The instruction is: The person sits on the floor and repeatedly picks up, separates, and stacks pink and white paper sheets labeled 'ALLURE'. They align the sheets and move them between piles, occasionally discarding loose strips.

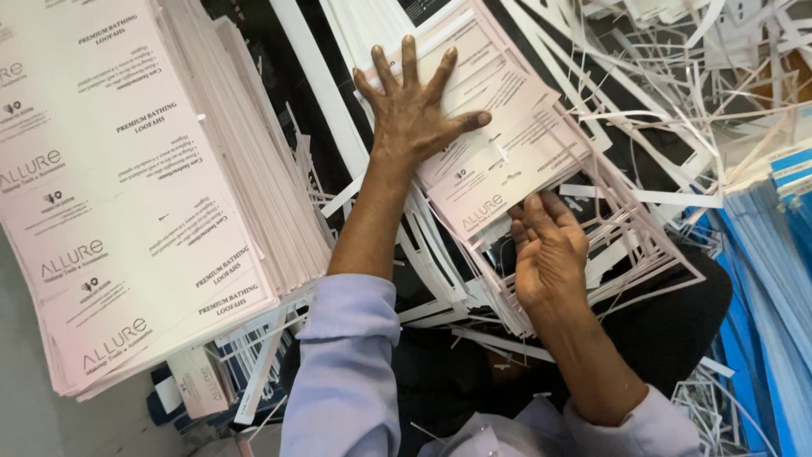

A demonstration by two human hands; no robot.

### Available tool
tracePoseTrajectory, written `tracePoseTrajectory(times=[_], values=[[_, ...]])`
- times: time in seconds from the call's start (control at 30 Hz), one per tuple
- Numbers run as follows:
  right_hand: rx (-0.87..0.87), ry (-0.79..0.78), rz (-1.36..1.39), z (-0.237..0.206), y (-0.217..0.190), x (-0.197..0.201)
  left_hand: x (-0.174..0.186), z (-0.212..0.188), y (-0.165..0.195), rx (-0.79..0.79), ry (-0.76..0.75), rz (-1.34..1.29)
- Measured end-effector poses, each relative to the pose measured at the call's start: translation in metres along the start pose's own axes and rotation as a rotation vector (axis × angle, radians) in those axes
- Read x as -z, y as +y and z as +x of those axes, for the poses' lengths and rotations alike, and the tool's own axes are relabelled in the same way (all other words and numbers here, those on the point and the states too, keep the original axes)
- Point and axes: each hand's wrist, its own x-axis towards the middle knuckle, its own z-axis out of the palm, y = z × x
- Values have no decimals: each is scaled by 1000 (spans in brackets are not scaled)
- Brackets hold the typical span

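Pressing down flat, the left hand (pixel 416 110) spreads all five fingers wide across the small stack (pixel 499 161) of pale pink printed cards, palm on the top card, clamped on nothing. Just below that stack, the right hand (pixel 548 250) comes in at its near edge, fingers curled loosely, tips touching the lowest card's corner; whether it pinches the card or only nudges it, I cannot tell.

The small stack sits on a mess of die-cut frames (pixel 630 254), thin white and pink strips fanning out beneath it. Left of the stack, well apart, lies a tall pile (pixel 127 195) of uncut pink sheets. Right of the stack, blue sheets (pixel 774 254) run along the edge, and above and to its right loose white trimmings (pixel 677 76) tangle everywhere.

Risk here, as I judge it: the cards rest on springy, uneven scrap, so if the left palm lifts, the top cards could slide and fan out. A pull at the corner by the right hand might drag out a frame strip too, or crease a card. Those thin paper edges could also nick a fingertip.
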Motion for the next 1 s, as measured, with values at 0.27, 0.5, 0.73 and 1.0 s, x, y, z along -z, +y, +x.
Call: tracePoseTrajectory(times=[0.27, 0.5, 0.73, 1.0], values=[[147, -130, -159, 8, -5, -25, -5, 0, -6, -43, 30, -29], [-249, 6, 224, 25, 7, -55, -14, -1, -8, -58, 100, -8], [-271, -78, 260, 40, 9, -62, -9, -4, -7, -53, 110, 14], [-336, -681, 615, 54, 25, -16, 0, -9, -1, -30, 54, 72]])
